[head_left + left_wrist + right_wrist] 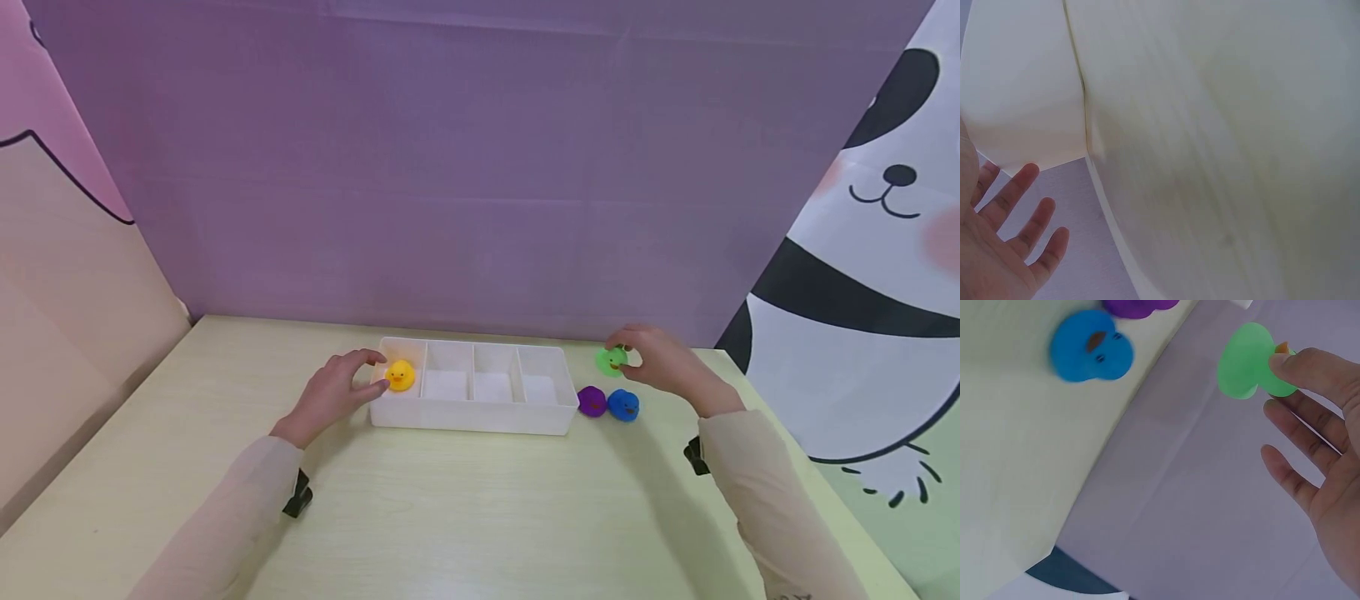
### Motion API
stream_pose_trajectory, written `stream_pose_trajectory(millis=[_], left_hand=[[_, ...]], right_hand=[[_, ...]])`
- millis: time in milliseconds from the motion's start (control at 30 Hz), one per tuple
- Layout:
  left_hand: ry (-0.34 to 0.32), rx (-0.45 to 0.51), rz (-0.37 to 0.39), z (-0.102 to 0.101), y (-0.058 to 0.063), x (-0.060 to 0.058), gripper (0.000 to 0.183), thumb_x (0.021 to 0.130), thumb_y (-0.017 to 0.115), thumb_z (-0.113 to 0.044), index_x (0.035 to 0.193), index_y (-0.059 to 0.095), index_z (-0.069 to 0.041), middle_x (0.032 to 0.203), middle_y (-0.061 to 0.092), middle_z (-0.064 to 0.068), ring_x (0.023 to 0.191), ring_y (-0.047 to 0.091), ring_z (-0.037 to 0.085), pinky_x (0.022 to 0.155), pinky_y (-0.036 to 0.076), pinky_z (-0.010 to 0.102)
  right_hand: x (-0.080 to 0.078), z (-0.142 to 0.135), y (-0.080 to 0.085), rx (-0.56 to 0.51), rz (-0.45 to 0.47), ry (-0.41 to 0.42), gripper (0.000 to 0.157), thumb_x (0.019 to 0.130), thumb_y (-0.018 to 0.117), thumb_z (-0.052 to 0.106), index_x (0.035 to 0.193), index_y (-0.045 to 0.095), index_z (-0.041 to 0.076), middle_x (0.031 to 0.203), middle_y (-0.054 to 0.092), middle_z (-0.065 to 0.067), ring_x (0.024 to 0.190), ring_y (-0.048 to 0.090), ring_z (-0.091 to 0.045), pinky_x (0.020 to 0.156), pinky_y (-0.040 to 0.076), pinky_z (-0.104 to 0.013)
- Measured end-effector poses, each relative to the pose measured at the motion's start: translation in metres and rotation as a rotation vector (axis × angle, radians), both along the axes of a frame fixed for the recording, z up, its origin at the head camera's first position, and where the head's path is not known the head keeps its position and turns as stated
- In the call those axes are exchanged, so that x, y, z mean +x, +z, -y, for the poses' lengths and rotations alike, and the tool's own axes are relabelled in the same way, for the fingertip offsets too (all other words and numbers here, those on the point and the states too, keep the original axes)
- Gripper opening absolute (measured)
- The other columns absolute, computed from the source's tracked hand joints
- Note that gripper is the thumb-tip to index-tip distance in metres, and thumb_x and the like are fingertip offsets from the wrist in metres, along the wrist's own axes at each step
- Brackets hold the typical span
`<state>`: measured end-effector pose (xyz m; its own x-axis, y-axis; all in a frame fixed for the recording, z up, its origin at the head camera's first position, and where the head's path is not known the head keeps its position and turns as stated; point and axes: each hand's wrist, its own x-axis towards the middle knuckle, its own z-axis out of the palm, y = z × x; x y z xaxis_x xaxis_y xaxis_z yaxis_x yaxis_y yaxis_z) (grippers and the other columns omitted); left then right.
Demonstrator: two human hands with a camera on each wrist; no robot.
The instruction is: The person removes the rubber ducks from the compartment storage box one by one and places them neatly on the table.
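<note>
A white four-compartment box (468,414) stands on the table. In its leftmost compartment shows a yellow toy duck (401,375). My left hand (330,395) is at the box's left end, thumb and forefinger spread close beside the duck; whether they touch it is unclear. Its other fingers look loosely spread by the white wall in the left wrist view. To the right of the box, my right hand (670,367) pinches a green toy duck (1242,362) between thumb and fingers, held up off the table. Nearer me, a purple duck (592,402) and a blue duck (624,406) sit side by side.
The pale wooden table (465,508) reaches back to a purple cloth (450,183). A panda-print panel (862,358) hangs at the right, and a pink and beige panel (67,267) at the left. The purple duck sits close against the box's right end.
</note>
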<state>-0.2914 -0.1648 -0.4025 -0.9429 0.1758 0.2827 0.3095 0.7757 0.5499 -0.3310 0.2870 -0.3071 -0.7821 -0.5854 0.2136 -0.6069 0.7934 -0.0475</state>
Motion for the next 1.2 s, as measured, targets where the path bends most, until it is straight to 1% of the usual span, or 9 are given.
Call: stream_pose_trajectory(millis=[167,433,567,733,900,1067,1200], left_hand=[[-0.002,-0.005,0.004,0.001,0.001,0.0,0.042,0.084,0.064,-0.032,0.12,0.056,-0.014,0.122,0.058,0.005,0.104,0.051,0.03,0.089,0.042,0.049],[-0.005,0.001,0.003,0.001,0.0,0.0,0.042,0.084,0.064,-0.032,0.12,0.056,-0.013,0.122,0.058,0.006,0.104,0.051,0.031,0.09,0.042,0.049],[-0.003,0.0,0.003,0.001,0.0,0.0,0.042,0.084,0.064,-0.032,0.12,0.056,-0.013,0.122,0.058,0.006,0.104,0.051,0.031,0.09,0.042,0.049],[-0.001,-0.002,0.005,0.001,0.0,0.0,0.042,0.084,0.064,-0.032,0.12,0.056,-0.014,0.121,0.058,0.006,0.104,0.051,0.03,0.09,0.042,0.049],[0.008,-0.001,0.013,0.0,0.001,0.0,0.042,0.084,0.065,-0.032,0.12,0.056,-0.013,0.121,0.058,0.006,0.105,0.051,0.03,0.091,0.042,0.049],[0.014,-0.001,0.018,0.0,0.001,0.0,0.041,0.084,0.064,-0.032,0.12,0.056,-0.015,0.121,0.058,0.005,0.105,0.051,0.03,0.09,0.042,0.048],[0.01,-0.004,0.011,0.0,0.0,0.0,0.041,0.084,0.064,-0.032,0.12,0.056,-0.015,0.121,0.058,0.005,0.104,0.051,0.03,0.089,0.042,0.048]], right_hand=[[0.003,-0.015,-0.005,-0.017,0.006,-0.013,0.028,0.068,0.074,0.0,0.095,0.065,0.002,0.092,0.063,-0.008,0.085,0.059,-0.026,0.077,0.051,-0.042],[0.007,-0.037,-0.017,-0.012,0.053,-0.083,0.029,0.069,0.074,0.002,0.096,0.065,0.003,0.092,0.063,-0.009,0.084,0.059,-0.027,0.074,0.051,-0.043],[0.008,-0.049,-0.022,-0.019,0.053,-0.083,0.029,0.068,0.074,0.001,0.096,0.064,0.002,0.09,0.063,-0.009,0.083,0.059,-0.029,0.074,0.051,-0.044],[0.008,-0.061,-0.027,-0.029,0.036,-0.084,0.029,0.068,0.074,0.0,0.095,0.064,0.001,0.089,0.065,-0.009,0.081,0.06,-0.027,0.074,0.051,-0.043],[0.009,-0.068,-0.034,-0.031,0.043,-0.077,0.029,0.067,0.073,-0.001,0.094,0.064,0.001,0.089,0.065,-0.009,0.08,0.061,-0.027,0.072,0.051,-0.043],[0.01,-0.071,-0.043,-0.031,0.091,-0.105,0.029,0.068,0.074,0.0,0.095,0.064,0.001,0.09,0.065,-0.01,0.081,0.06,-0.028,0.074,0.051,-0.044],[0.009,-0.073,-0.051,-0.024,0.108,-0.115,0.029,0.068,0.073,-0.001,0.095,0.064,0.002,0.091,0.065,-0.009,0.082,0.06,-0.028,0.072,0.052,-0.044]])
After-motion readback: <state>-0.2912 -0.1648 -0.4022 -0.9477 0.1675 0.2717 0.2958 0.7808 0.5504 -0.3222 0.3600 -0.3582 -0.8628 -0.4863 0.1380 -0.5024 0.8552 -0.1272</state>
